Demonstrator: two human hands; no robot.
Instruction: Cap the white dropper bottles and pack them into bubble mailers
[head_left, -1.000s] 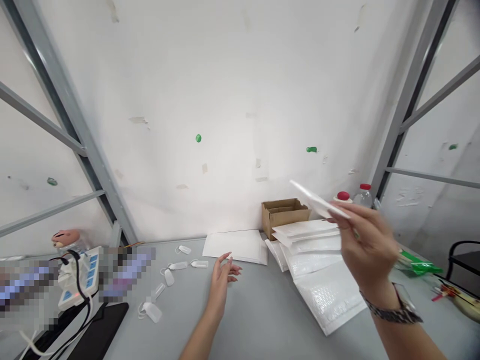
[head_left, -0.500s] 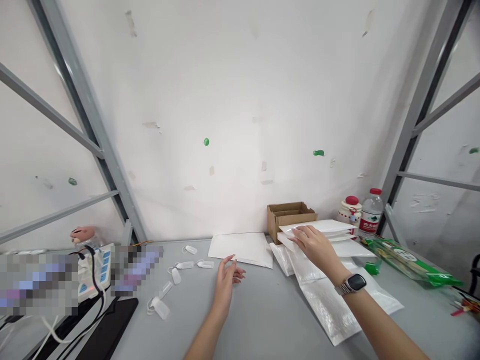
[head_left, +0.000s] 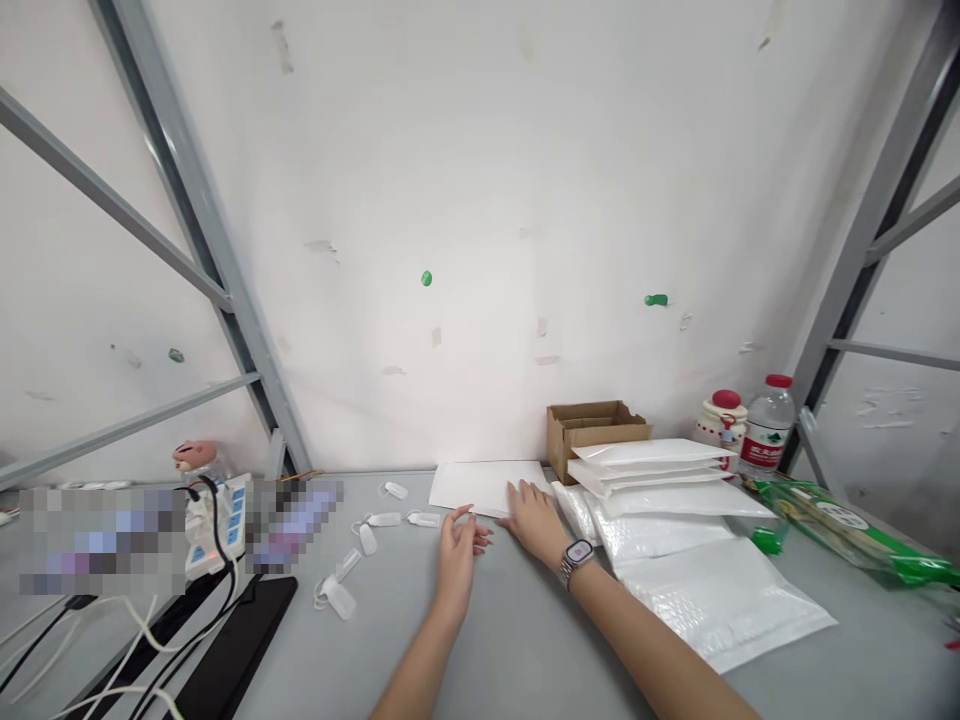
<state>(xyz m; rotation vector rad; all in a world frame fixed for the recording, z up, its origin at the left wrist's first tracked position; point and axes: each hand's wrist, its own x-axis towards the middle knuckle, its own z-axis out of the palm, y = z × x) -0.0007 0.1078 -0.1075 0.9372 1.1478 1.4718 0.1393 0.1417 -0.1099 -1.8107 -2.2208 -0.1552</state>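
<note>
My right hand, with a watch on its wrist, lies flat with fingers stretched on the near edge of a white padded envelope lying against the wall. My left hand rests on the grey table just left of it, fingers loosely curled and apart, holding nothing. To the right is a stack of white bubble mailers, with more mailers spread flat in front. Several small white tags lie scattered left of my left hand.
A small open cardboard box stands by the wall behind the stack. A red-lidded jar, a water bottle and a green packet are at the right. A power strip with cables and a black pad sit at the left. Grey shelf struts flank both sides.
My right hand laid the mailer it held onto the stack, then moved left and down onto the flat envelope by the wall. My left hand stayed put.
</note>
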